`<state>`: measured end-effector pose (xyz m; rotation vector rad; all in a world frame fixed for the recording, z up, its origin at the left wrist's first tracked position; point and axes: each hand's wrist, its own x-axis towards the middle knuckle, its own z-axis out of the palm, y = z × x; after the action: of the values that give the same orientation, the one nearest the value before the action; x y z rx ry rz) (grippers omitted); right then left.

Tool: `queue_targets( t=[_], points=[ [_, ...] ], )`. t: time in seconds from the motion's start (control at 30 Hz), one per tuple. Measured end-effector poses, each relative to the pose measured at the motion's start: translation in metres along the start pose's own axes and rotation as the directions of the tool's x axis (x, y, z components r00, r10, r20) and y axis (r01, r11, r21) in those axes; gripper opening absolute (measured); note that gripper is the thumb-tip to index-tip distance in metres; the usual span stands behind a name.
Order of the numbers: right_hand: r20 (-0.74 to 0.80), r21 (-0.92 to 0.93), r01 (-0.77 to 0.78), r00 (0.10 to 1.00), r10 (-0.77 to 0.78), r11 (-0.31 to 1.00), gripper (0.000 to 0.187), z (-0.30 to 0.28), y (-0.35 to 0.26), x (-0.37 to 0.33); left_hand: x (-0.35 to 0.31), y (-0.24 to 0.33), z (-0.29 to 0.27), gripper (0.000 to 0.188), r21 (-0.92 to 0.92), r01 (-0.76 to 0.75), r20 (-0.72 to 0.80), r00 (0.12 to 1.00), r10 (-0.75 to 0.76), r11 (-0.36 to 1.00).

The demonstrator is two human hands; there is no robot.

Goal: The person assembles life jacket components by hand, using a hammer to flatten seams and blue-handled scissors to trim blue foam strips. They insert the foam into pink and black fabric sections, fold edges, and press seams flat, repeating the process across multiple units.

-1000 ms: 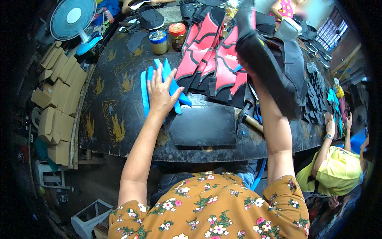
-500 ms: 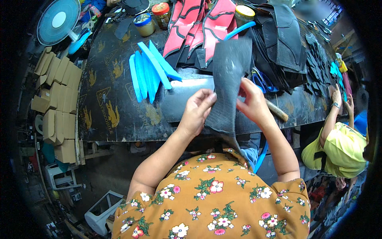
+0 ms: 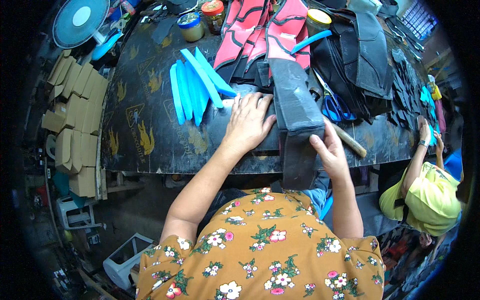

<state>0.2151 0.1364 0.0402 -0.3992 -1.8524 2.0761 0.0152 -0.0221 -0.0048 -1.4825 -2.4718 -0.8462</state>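
A long black leather-like piece [image 3: 299,102] lies over the table's near edge, its lower part bending down toward my lap. My right hand [image 3: 332,155] pinches its right side near the bend, thumb on top and fingers behind. To the left of the piece, my left hand [image 3: 250,122] rests palm down, fingers stretched out, on a smooth dark plate [image 3: 225,112]. The left hand holds nothing. Blue foam strips [image 3: 184,95] lie just beyond its fingertips. Blue-handled scissors [image 3: 337,109] and a wooden handle [image 3: 354,144] are beside my right hand.
Pink-and-black cut pieces [image 3: 245,30] and a stack of black pieces [image 3: 367,50] cover the table's far side, near lidded jars [image 3: 191,29]. Cardboard boxes [image 3: 75,120] and a fan [image 3: 81,20] stand at left. A co-worker in yellow [image 3: 425,197] sits at right.
My left hand has let go of the black piece and come down flat on the plate. The piece has been lowered and bent over the table edge, with the right hand still on it.
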Motion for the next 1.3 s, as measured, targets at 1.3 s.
queue_targets(
  t=[1.3],
  points=[
    [-0.107,0.049,0.138,0.985,-0.132,0.989,0.047,-0.033,-0.074,0.054,0.02,-0.008,-0.054,0.021,-0.967,0.194,0.22,0.961,-0.165,-0.162]
  ],
)
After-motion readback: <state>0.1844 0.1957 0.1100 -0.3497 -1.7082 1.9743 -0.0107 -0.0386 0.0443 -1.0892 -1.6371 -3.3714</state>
